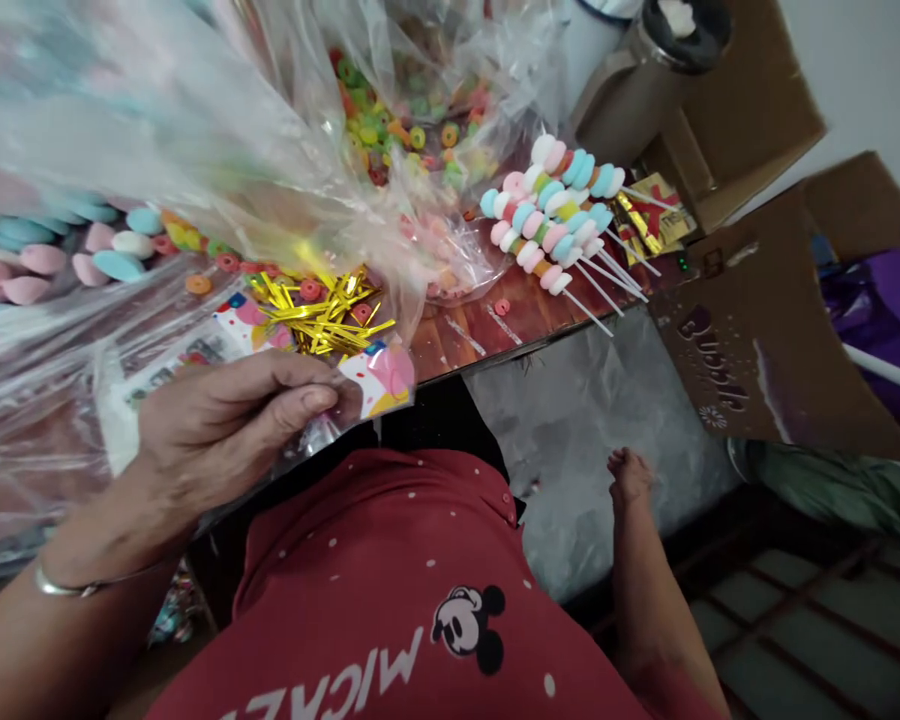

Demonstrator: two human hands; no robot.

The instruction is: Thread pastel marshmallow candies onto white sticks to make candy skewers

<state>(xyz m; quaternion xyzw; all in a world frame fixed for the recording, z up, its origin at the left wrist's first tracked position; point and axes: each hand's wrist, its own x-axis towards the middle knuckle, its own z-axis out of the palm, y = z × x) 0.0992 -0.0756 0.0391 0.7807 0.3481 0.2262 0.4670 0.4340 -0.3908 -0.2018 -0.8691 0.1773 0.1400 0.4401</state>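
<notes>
Clear bag (377, 384), pinched in left grip (221, 415), printed end jutting out

The single view looks forward and steeply down from head height, near the bare left fingers (270, 372). It covers the red-brown wooden counter (487, 325) beyond them and the white-dotted red shirt (375, 560) behind.
</notes>
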